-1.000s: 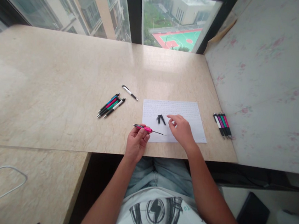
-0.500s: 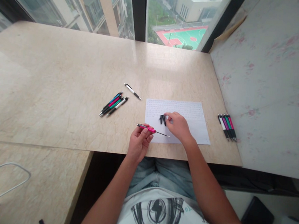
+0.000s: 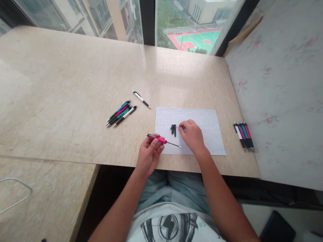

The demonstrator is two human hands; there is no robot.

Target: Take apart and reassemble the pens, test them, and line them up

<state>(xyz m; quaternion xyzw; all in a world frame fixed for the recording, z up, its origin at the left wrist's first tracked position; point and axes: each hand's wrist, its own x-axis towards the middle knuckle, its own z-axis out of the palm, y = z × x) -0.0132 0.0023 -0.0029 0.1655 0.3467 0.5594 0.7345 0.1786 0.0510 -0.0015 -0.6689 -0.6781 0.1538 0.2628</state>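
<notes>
My left hand point(image 3: 150, 154) is closed around a pink pen point(image 3: 161, 139) whose thin refill sticks out bare toward the right, above the paper's lower part. Over the lined paper sheet point(image 3: 202, 140), my right hand point(image 3: 191, 135) has thumb and forefinger pinched together. Something tiny seems to show at those fingertips, too small to name. Just left of them, a few small black pen parts point(image 3: 173, 130) lie close together on the sheet. Handwriting covers the sheet's upper part.
Left of the paper lies a group of several pens point(image 3: 121, 113) in mixed colours, with a single white-and-black pen point(image 3: 142, 99) behind it. Several more pens point(image 3: 243, 135) are lined up at the right by the wall. A white cable point(image 3: 13, 179) loops over the lower left surface.
My right fingers have drawn slightly away from the black parts, and one dark part stands a little more upright. My left hand keeps its hold on the pink pen. The view has shifted slightly.
</notes>
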